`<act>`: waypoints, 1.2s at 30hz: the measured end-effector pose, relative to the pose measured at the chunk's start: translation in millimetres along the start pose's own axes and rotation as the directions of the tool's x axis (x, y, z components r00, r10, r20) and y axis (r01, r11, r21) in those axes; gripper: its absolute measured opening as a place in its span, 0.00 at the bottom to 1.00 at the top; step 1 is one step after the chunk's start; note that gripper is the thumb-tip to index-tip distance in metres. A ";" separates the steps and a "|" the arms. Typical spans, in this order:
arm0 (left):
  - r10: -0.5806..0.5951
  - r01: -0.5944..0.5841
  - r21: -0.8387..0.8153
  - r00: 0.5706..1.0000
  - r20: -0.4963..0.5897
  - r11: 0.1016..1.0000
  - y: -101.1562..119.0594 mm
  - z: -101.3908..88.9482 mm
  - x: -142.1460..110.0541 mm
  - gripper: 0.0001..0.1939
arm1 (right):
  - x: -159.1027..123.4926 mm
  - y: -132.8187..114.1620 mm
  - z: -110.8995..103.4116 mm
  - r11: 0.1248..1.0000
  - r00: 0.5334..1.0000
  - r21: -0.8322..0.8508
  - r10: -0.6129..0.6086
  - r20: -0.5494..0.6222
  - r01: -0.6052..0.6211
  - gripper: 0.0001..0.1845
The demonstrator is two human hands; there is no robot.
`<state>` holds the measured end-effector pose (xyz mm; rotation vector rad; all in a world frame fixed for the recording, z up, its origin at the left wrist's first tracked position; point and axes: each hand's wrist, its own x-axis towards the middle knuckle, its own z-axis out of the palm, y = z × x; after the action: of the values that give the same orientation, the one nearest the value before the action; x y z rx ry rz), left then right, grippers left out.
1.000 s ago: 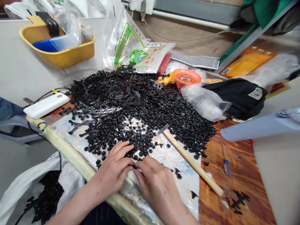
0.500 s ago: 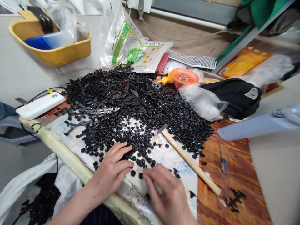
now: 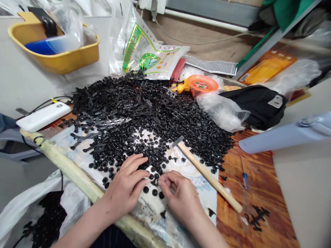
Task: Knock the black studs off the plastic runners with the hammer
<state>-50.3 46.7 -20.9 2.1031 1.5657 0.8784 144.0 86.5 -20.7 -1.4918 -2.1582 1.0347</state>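
Observation:
Small round black plastic pieces point(image 3: 154, 192), seemingly caps with short stems, lie loose on a pale, stained sheet point(image 3: 144, 206). My left hand point(image 3: 126, 182) rests over its left part, fingers stretched forward and thumb apart, its fingertips beside several of these pieces. To the right, my right hand point(image 3: 181, 194) has thumb and forefinger pinched together at the front edge of the loose pieces. Whatever sits in that pinch is too small and covered to name. Behind both hands rises a large heap of black plastic parts point(image 3: 144, 100), some of them still joined in strips.
A wooden-handled hammer point(image 3: 209, 177) lies right of my hands. Further right are a small screwdriver point(image 3: 245, 181), a black branched piece point(image 3: 258, 217) and a pale blue bottle point(image 3: 284, 132). A white power bank point(image 3: 43, 117) sits left; below it hangs an open plastic bag point(image 3: 18, 210) containing black parts.
My right hand has moved up and away from me, toward the loose pieces, uncovering a black cap near the front. The left hand has shifted slightly right.

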 end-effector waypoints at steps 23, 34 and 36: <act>0.057 -0.074 0.130 0.991 0.123 0.989 -5.0 -2.0 10.1 0.10 | -14.8 3.9 -17.4 0.988 0.987 0.014 -0.155 0.037 0.155 0.09; 0.170 -0.192 0.241 0.979 0.111 0.951 5.4 -11.2 31.7 0.12 | -9.7 1.1 -13.6 0.988 0.989 -0.074 -0.133 0.071 0.138 0.11; 0.180 -0.226 0.270 0.966 0.185 0.936 6.4 -13.3 39.6 0.12 | -8.9 2.3 -13.1 0.985 0.988 -0.088 -0.146 0.052 0.150 0.10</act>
<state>-47.3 81.3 3.1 2.5105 1.4867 0.5516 157.2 83.9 -12.1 -1.3338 -2.3370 0.9386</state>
